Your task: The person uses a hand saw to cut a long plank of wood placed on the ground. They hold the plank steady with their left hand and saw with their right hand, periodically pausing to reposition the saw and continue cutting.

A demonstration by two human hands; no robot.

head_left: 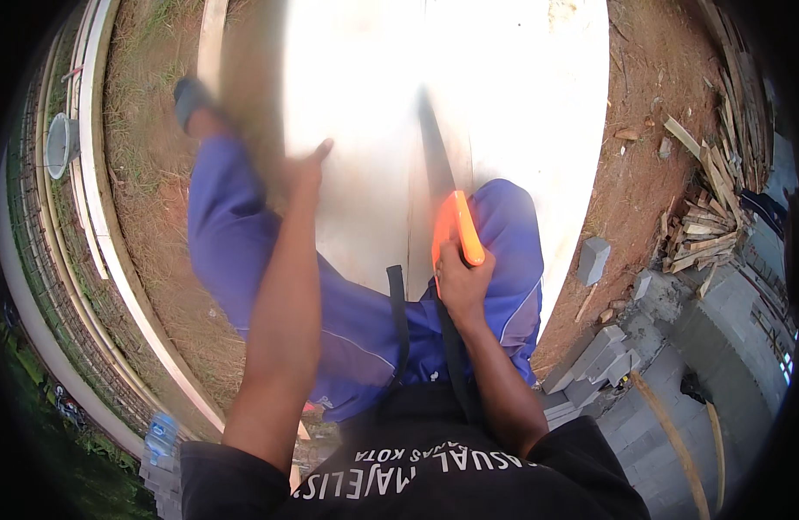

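My right hand (465,276) is closed around the orange handle (459,230) of a hand saw. Its dark blade (436,147) points away from me over a broad pale board (365,95), which is washed out by glare. A line runs along the board near the blade. Whether the teeth are in the wood cannot be made out. At the board's left edge, my left hand (306,173) has its thumb stretched out and apart; the other fingers are blurred. My legs in blue trousers (230,217) are bent, the right knee beside the saw handle.
Long timbers (100,191) lie to the left, near a grey bucket (61,146) and a plastic bottle (162,433). On the right are a heap of wood offcuts (707,225), a loose grey block (593,260) and stacked blocks (599,355). A dark strap (397,303) hangs before me.
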